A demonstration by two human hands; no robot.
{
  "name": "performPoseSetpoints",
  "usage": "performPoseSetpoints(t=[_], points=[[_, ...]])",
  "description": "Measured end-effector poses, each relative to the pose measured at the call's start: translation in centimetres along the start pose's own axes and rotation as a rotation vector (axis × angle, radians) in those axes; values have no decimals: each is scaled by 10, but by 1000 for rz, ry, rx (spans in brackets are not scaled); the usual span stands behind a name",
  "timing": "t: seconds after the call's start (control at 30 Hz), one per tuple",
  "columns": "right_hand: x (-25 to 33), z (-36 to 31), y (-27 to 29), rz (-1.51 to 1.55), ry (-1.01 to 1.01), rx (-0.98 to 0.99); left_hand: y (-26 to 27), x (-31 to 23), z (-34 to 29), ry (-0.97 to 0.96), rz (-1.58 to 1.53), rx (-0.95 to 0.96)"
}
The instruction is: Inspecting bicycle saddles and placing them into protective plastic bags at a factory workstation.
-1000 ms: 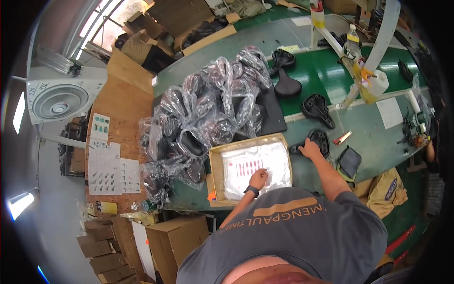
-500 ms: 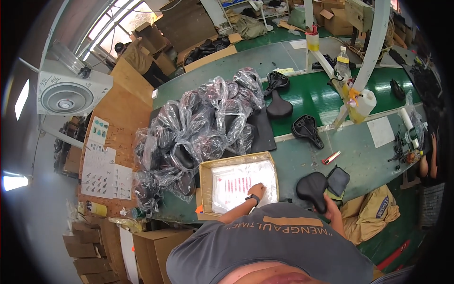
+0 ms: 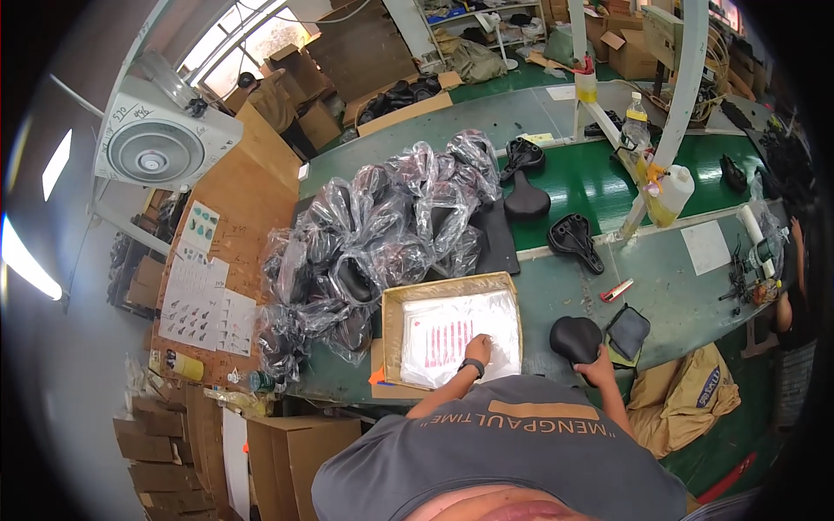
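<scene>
A cardboard box (image 3: 391, 343) in front of me holds a stack of clear plastic bags with red print (image 3: 434, 326). My left hand (image 3: 478, 349), a dark watch on its wrist, is closed at the right part of the stack, its fingertips pressed to the thin film. To the right, my right hand (image 3: 598, 369) grips a black bicycle saddle (image 3: 575, 337) by its narrow nose, which the fingers partly cover. Close beside that saddle lies a dark zip pouch (image 3: 627, 332).
Many plastic-wrapped saddles (image 3: 373, 226) are heaped behind the box. Bare saddles (image 3: 575, 243) and a red utility knife (image 3: 616, 290) lie on the green table (image 3: 660, 304). A white post (image 3: 682, 95) with bottles rises at the far right. A fan (image 3: 156, 156) hangs left.
My right hand has drawn the saddle slightly and turned it, so its nose points more toward me. My left hand stays over the bags. The whole view has shifted a little.
</scene>
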State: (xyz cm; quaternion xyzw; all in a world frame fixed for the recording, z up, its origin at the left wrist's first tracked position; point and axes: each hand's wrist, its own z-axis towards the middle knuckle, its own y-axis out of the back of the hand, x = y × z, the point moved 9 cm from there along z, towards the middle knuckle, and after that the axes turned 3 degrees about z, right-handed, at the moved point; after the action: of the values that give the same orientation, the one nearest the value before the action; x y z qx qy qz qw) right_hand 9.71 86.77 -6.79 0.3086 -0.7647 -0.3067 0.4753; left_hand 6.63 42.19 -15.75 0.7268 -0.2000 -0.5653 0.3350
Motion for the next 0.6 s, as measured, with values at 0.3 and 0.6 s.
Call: performPoseSetpoints(t=[0.3,0.6], points=[[188,-75,6,1436,139,850,89,11,-39,525,-1165,86],[327,-125,-81,1350,-71,1381,153,-86,-73,-66,-653,368]])
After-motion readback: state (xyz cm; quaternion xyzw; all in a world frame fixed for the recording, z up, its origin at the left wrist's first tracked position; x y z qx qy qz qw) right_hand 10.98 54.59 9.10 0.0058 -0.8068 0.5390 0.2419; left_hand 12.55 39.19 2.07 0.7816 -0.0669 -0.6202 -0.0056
